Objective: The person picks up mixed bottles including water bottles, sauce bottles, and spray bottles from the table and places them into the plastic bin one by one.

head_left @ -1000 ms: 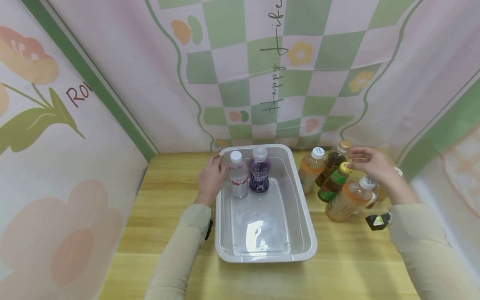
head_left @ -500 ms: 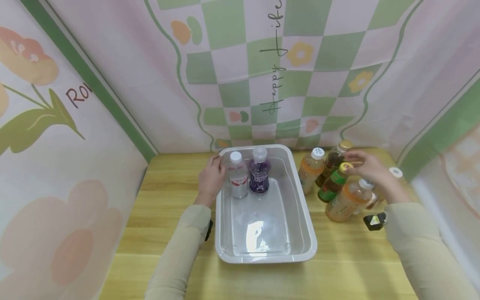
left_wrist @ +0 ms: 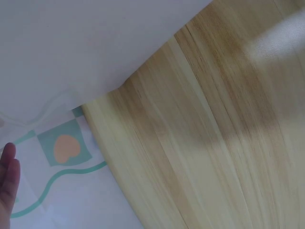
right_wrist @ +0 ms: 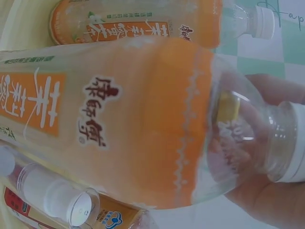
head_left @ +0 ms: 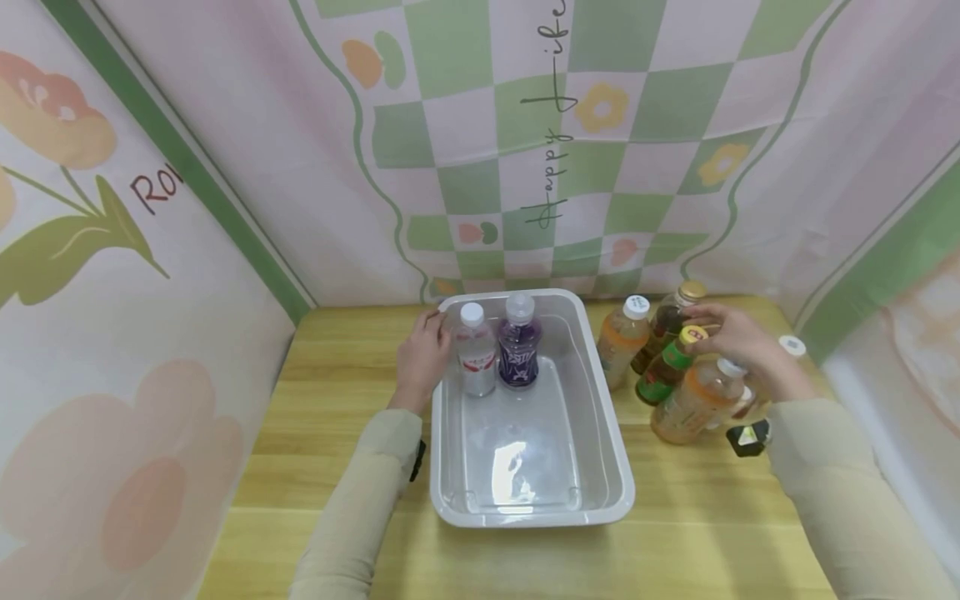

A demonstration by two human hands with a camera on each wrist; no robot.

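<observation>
My left hand (head_left: 422,358) holds the left rim of a pale grey plastic tub (head_left: 531,508); in the left wrist view only fingertips (left_wrist: 11,179) show. Standing in the tub are a clear bottle (head_left: 477,358) with a white cap and a purple drink bottle (head_left: 518,354). My right hand (head_left: 738,342) has its curved fingers around the yellow cap of a green-labelled bottle (head_left: 670,367); whether they pinch it is hidden. Beside it are a gold-capped dark bottle (head_left: 663,333) and an orange-labelled tea bottle (head_left: 686,408), which covers much of the hand in the right wrist view.
Another orange-labelled tea bottle (head_left: 621,346) stands against the tub's right side. A white-capped bottle (head_left: 792,345) is partly hidden behind my right forearm. The wooden table (head_left: 337,467) meets a patterned curtain (head_left: 540,192) at the back.
My right hand has moved slightly left and down toward the yellow cap, then stays nearly still. The left hand, tub and bottles hold their places.
</observation>
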